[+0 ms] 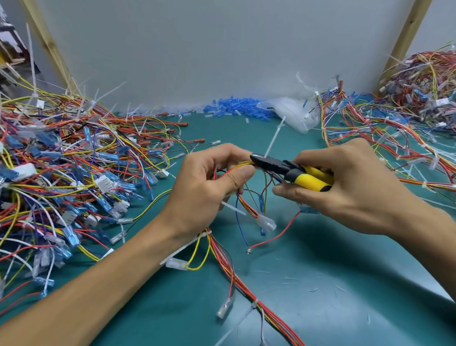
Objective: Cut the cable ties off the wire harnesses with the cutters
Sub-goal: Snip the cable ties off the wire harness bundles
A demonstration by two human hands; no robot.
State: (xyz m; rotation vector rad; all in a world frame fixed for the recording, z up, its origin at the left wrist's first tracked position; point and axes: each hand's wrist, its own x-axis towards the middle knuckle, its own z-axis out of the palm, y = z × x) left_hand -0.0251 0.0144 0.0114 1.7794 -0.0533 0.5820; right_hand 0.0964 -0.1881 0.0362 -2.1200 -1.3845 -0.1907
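Note:
My left hand (210, 182) grips a wire harness (233, 267) of red, yellow and orange wires, thumb and fingers curled round the bundle above the green mat. My right hand (349, 186) holds the yellow-and-black cutters (292, 171). Their dark jaws reach left to the bundle just beside my left fingertips. A white cable tie (274, 137) sticks up from the bundle at the jaws. The harness trails down toward the bottom edge, with another white tie (254, 303) round it lower down.
A big heap of loose wires and connectors (52, 170) covers the left of the green mat (334, 282). Another heap of harnesses (418, 108) lies at the back right. Blue terminal sleeves (235, 107) and a clear plastic bag (289, 112) sit against the grey wall.

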